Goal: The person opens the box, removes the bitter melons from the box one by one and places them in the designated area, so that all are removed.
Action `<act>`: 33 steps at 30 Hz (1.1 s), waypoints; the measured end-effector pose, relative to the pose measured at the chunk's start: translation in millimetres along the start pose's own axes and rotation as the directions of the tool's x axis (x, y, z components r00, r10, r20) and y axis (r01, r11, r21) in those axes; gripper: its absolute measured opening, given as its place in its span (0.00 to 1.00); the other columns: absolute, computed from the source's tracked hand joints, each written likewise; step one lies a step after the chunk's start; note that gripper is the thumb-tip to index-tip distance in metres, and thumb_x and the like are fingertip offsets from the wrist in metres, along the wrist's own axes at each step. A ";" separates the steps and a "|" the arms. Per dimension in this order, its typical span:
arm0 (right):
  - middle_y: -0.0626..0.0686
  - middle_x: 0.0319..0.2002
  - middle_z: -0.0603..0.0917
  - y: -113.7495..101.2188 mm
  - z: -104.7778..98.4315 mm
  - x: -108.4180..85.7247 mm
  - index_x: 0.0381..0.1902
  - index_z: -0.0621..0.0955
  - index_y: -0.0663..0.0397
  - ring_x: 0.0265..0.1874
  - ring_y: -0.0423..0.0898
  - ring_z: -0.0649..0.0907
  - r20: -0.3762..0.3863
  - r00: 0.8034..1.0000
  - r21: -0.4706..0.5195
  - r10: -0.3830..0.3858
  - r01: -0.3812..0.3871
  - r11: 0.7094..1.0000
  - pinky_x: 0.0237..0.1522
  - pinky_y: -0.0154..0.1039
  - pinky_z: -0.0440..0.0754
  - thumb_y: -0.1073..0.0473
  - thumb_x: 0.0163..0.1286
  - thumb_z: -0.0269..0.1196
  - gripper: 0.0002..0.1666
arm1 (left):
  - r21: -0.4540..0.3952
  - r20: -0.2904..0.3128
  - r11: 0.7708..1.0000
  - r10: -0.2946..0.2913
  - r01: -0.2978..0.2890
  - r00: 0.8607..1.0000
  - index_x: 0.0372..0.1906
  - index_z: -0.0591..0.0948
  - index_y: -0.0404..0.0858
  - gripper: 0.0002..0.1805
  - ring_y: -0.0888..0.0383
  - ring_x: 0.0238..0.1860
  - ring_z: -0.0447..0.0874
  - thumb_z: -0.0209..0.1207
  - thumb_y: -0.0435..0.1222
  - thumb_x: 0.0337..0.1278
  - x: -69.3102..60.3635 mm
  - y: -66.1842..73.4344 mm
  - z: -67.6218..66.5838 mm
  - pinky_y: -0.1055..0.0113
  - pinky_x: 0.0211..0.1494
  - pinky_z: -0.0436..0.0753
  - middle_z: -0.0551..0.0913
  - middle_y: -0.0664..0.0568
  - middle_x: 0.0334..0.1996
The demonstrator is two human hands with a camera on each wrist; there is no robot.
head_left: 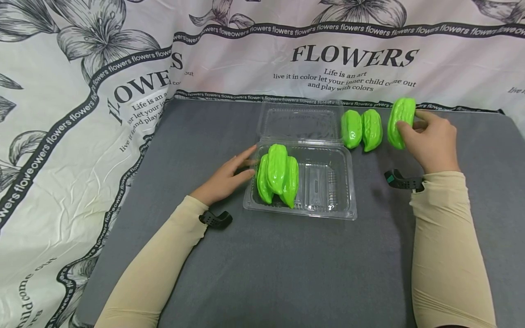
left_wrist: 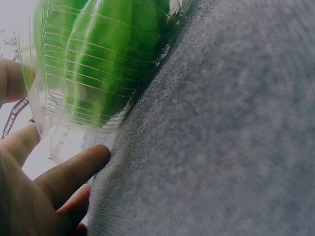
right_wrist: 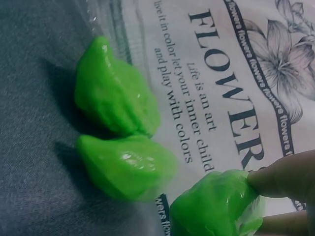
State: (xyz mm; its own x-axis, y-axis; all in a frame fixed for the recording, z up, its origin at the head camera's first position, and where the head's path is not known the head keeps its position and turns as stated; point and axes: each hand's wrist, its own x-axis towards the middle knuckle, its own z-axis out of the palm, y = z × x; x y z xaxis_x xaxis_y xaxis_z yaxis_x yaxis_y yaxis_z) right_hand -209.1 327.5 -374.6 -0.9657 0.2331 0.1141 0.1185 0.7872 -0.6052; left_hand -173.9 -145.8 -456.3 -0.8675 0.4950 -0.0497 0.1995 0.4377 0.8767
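A clear plastic clamshell box (head_left: 328, 214) lies with its lid (head_left: 301, 123) folded back. Three glossy green bitter melons (head_left: 276, 169) are in its left part, one on top of two others. My left hand (head_left: 223, 180) rests at the box's left wall, fingers spread; the left wrist view shows these fingers (left_wrist: 74, 174) by the plastic. With thumb and fingers my right hand (head_left: 436, 139) pinches another bitter melon (head_left: 401, 123) at the back right. Just left of it are two more bitter melons, one (head_left: 352, 129) beside the box lid and one (head_left: 372, 130) closer to my hand.
A grey cloth (head_left: 299, 273) covers the table. Behind it and along the left hangs a white flower-printed sheet (head_left: 352, 59) with lettering. Each wrist wears a black band, one (head_left: 216, 219) on the left and one (head_left: 404, 180) on the right.
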 end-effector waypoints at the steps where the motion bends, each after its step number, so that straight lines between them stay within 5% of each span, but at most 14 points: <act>1: 0.73 0.55 0.85 1.6 0.9 0.9 0.77 0.72 0.58 0.28 0.25 0.72 0.002 1.000 -0.003 0.001 -0.001 1.000 0.25 0.23 0.69 0.38 0.76 0.57 0.41 | -0.001 -0.001 1.000 0.001 -0.001 1.000 0.86 0.52 0.62 0.36 0.50 0.81 0.59 0.52 0.48 0.82 -0.1 0.3 0.1 0.41 0.83 0.51 0.74 0.49 0.74; 5: 0.74 0.55 0.85 6.1 4.0 2.6 0.78 0.70 0.62 0.38 0.46 0.85 0.021 1.000 -0.019 0.009 -0.009 1.000 0.26 0.25 0.69 0.39 0.77 0.55 0.43 | 0.003 0.000 1.000 0.001 -0.001 1.000 0.86 0.52 0.62 0.36 0.51 0.82 0.57 0.52 0.48 0.82 -0.3 1.0 0.2 0.42 0.85 0.47 0.75 0.49 0.74; 9: 0.77 0.57 0.82 9.4 6.1 3.2 0.79 0.67 0.65 0.52 0.69 0.83 0.048 0.998 -0.023 0.026 -0.025 0.999 0.29 0.32 0.71 0.39 0.78 0.54 0.44 | 0.006 0.000 1.000 0.002 -0.002 1.000 0.86 0.52 0.62 0.36 0.51 0.83 0.54 0.51 0.48 0.83 0.2 0.2 0.0 0.43 0.85 0.44 0.75 0.50 0.74; 13: 0.78 0.59 0.81 13.8 8.9 3.4 0.79 0.66 0.67 0.55 0.73 0.81 0.067 0.997 -0.020 0.032 -0.031 0.999 0.39 0.49 0.79 0.39 0.79 0.53 0.45 | 0.006 0.000 1.000 0.003 -0.003 1.000 0.86 0.52 0.61 0.36 0.51 0.83 0.53 0.51 0.48 0.83 0.6 -0.7 0.3 0.43 0.85 0.44 0.75 0.49 0.74; 18: 0.80 0.60 0.79 18.0 13.9 4.0 0.79 0.65 0.68 0.58 0.75 0.79 0.080 0.996 -0.022 0.034 -0.032 0.999 0.53 0.69 0.77 0.39 0.80 0.52 0.45 | -0.002 0.002 1.000 -0.002 0.002 1.000 0.86 0.52 0.62 0.36 0.51 0.82 0.56 0.51 0.48 0.82 -0.1 0.1 -0.1 0.41 0.84 0.48 0.74 0.49 0.74; 33: 0.81 0.60 0.78 30.7 24.9 5.6 0.79 0.64 0.68 0.60 0.75 0.76 0.104 0.994 -0.015 0.040 -0.038 0.999 0.58 0.71 0.74 0.39 0.80 0.50 0.45 | -0.008 0.016 1.000 0.000 0.000 1.000 0.86 0.51 0.62 0.37 0.51 0.81 0.59 0.51 0.49 0.82 -1.2 3.2 -1.2 0.40 0.83 0.53 0.73 0.50 0.75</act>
State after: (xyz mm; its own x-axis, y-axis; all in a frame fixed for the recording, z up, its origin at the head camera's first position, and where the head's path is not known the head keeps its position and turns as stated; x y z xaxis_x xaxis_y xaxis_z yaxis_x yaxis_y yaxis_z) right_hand -216.6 338.8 -412.2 -0.9790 0.2036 0.0077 0.1588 0.7863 -0.5970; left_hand -172.8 -145.9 -452.9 -0.8599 0.5072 -0.0571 0.1962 0.4318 0.8804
